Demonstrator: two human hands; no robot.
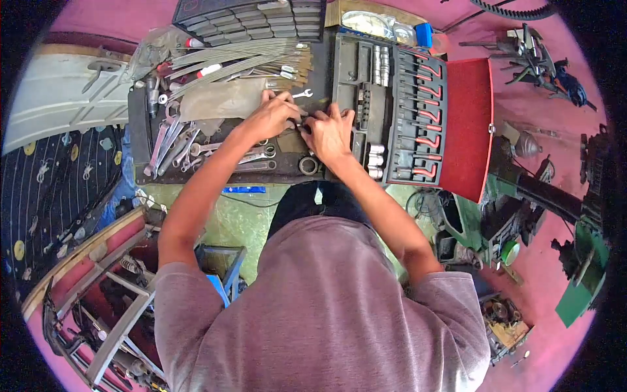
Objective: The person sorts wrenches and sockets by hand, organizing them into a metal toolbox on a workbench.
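Note:
Both hands meet over the dark workbench, fingers bent. My left hand (pixel 273 119) is closed at the fingertips beside a small open-ended wrench (pixel 304 94). Close by on the right, my right hand (pixel 330 136) has its fingers curled in toward the left one. Something small and dark shows between the fingertips, too hidden to name. Below the hands lies a dark ring (pixel 308 165). Several combination wrenches (pixel 258 155) spread out left of it. A brownish sheet (pixel 222 98) lies beyond my left forearm, and an open socket tray (pixel 366 98) is right of my right hand.
A tool case with red-handled tools (pixel 428 111) and a red lid (pixel 467 130) takes the bench's right end. Thin metal rods (pixel 241 62) lie at the back, before a small-drawer cabinet (pixel 255 23). A metal frame (pixel 124 320) stands low left, green machinery (pixel 584 274) at right.

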